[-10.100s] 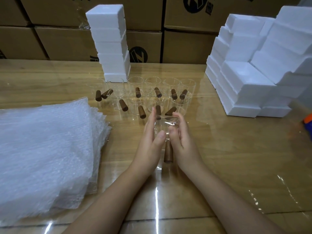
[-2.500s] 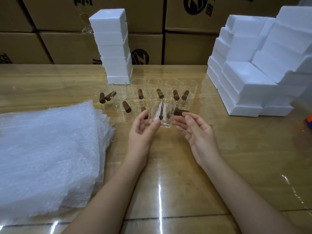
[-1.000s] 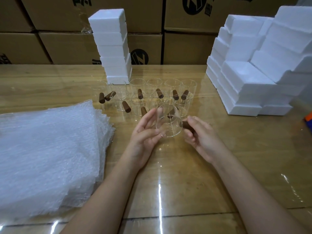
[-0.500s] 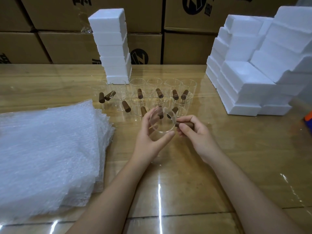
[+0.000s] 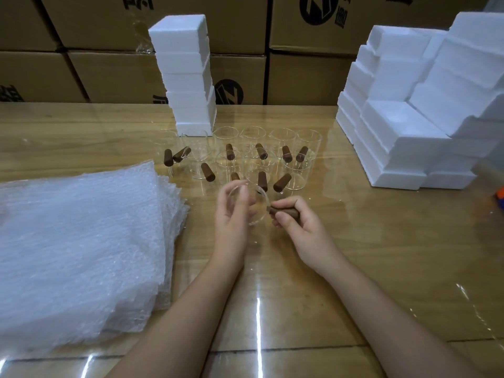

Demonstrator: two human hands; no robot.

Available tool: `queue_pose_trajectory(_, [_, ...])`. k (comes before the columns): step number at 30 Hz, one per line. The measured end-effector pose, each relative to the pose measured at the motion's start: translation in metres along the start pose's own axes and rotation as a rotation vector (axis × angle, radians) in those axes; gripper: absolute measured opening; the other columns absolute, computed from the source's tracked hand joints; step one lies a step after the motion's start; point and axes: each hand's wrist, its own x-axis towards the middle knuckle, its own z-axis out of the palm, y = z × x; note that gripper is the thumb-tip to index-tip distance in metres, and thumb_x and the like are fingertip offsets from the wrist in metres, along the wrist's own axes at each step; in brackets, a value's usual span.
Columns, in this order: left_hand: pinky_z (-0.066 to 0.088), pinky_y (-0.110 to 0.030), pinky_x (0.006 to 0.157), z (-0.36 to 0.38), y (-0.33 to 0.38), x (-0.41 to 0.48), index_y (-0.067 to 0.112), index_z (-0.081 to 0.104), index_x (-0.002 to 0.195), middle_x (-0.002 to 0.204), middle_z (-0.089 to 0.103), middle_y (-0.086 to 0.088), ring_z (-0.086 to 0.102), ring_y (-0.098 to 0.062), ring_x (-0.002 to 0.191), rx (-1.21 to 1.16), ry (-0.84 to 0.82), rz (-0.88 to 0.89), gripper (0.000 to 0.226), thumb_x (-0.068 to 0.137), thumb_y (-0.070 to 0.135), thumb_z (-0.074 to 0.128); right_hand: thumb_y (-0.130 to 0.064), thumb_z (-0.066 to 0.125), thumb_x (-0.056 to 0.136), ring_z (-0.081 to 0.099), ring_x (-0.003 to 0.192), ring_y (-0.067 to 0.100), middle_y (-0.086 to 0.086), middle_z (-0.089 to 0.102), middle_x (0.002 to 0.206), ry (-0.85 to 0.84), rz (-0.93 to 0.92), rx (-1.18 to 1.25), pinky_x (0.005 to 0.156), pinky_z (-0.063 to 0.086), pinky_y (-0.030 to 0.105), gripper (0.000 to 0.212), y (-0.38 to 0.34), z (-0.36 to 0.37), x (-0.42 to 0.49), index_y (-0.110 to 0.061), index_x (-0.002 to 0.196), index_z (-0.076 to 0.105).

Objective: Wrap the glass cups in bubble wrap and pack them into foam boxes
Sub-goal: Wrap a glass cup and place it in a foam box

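A glass cup (image 5: 259,210) is held on its side just above the middle of the desk (image 5: 381,255), its mouth turned toward the camera. The left hand (image 5: 231,214) curls its fingers round the glass body, while the right hand (image 5: 300,225) grips the cup's brown handle (image 5: 285,212). Just beyond the hands stands a cluster of other cups (image 5: 245,156) with the same brown handles. A thick stack of bubble wrap (image 5: 81,241) lies on the near left. A tower of foam boxes (image 5: 185,72) rises behind the cups, and a larger foam pile (image 5: 409,118) sits far right. Cardboard cartons (image 5: 109,75) line the back.
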Motion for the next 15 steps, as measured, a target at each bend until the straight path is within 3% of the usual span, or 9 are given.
queue_pose_trajectory(3, [0.050,-0.018,0.067,-0.002,-0.002,0.005,0.039,0.064,0.090,0.094,0.067,0.020,0.066,-0.005,0.087,-0.008,0.076,-0.035,0.029,0.101,0.036,0.037,-0.001,0.050,0.095,0.061,0.084,0.006,-0.002,0.066,0.096,0.000,0.001,-0.013,0.083,0.049,0.019,0.024,0.002,0.007,-0.001,-0.024,0.098,0.057])
queue_pose_trajectory(7, [0.053,-0.023,0.074,0.002,0.000,-0.001,0.031,0.058,0.106,0.103,0.064,0.025,0.065,-0.004,0.098,0.075,0.022,0.038,0.030,0.101,0.040,0.030,0.002,0.050,0.095,0.060,0.083,0.009,-0.003,0.065,0.093,0.066,-0.015,0.019,0.083,0.050,0.022,0.026,0.003,0.004,0.000,-0.023,0.096,0.058])
queue_pose_trajectory(10, [0.055,-0.031,0.085,0.002,0.002,-0.002,0.031,0.056,0.120,0.117,0.061,0.025,0.060,-0.002,0.109,0.078,-0.068,0.056,0.037,0.092,0.050,0.040,0.004,0.050,0.094,0.061,0.088,0.008,-0.003,0.064,0.095,0.122,-0.034,-0.012,0.088,0.050,0.029,0.028,0.003,-0.003,0.003,-0.023,0.095,0.059])
queue_pose_trajectory(13, [0.054,-0.036,0.090,0.001,0.005,-0.002,0.028,0.053,0.127,0.129,0.059,0.008,0.058,-0.007,0.115,0.012,-0.121,-0.053,0.049,0.083,0.050,0.052,0.006,0.050,0.092,0.060,0.093,0.003,-0.006,0.061,0.098,0.128,-0.117,-0.130,0.088,0.047,0.024,0.026,0.004,-0.008,0.006,-0.018,0.096,0.059])
queue_pose_trajectory(15, [0.055,-0.038,0.086,0.001,0.005,-0.002,0.033,0.054,0.122,0.123,0.061,0.012,0.060,-0.011,0.114,-0.061,-0.136,-0.149,0.052,0.075,0.054,0.057,0.007,0.051,0.090,0.057,0.095,0.007,-0.003,0.056,0.098,0.117,-0.248,-0.268,0.086,0.044,0.020,0.021,0.005,-0.011,0.006,-0.011,0.097,0.060])
